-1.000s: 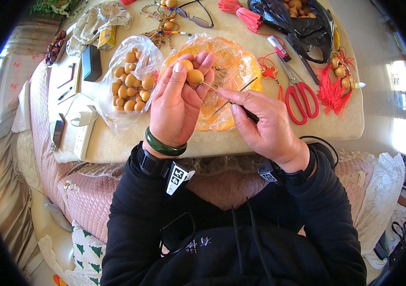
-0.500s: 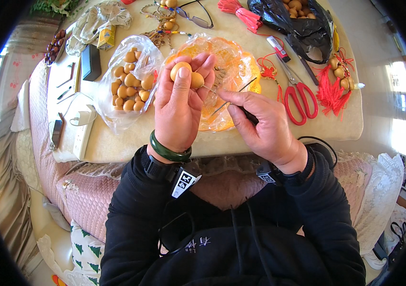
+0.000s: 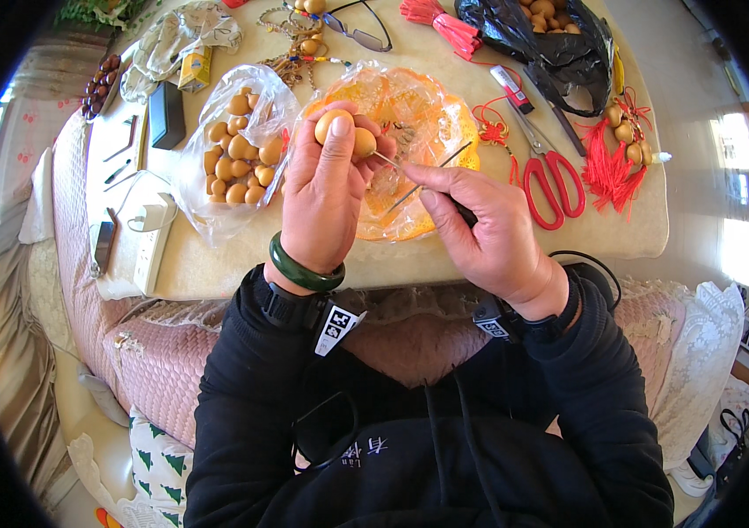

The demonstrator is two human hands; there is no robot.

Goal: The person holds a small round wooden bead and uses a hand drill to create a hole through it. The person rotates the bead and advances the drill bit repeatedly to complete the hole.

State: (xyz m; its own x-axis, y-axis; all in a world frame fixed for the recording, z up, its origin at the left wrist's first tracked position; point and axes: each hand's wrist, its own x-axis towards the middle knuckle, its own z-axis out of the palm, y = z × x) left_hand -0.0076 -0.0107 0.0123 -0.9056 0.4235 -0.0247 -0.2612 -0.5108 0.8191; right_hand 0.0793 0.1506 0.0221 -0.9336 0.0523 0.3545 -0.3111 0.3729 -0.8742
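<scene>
A cream-covered counter (image 3: 216,273) spreads before the seated person, a pink quilted cover (image 3: 159,356) beneath its near edge. The left hand (image 3: 314,207) (a green bangle (image 3: 302,273) at its wrist) has its grip closed around a small gourd (image 3: 364,143), fingers behind and thumb along the front, above the near part of an orange tray (image 3: 471,154) lined with clear plastic. The right hand (image 3: 496,229) has its grip closed on the dark handle of a pick (image 3: 387,160), whose thin shaft reaches to the gourd's lower bulb; whether the tip has gone in is too small to tell. A dark rod (image 3: 455,157) slants just beyond those fingers. Left of the tray sits a clear bag (image 3: 191,189) of more gourds; to its right lie red-handled scissors (image 3: 545,156) and red tassels (image 3: 610,176). Glasses (image 3: 367,40) and a black bag (image 3: 572,84) rest at the far side.
</scene>
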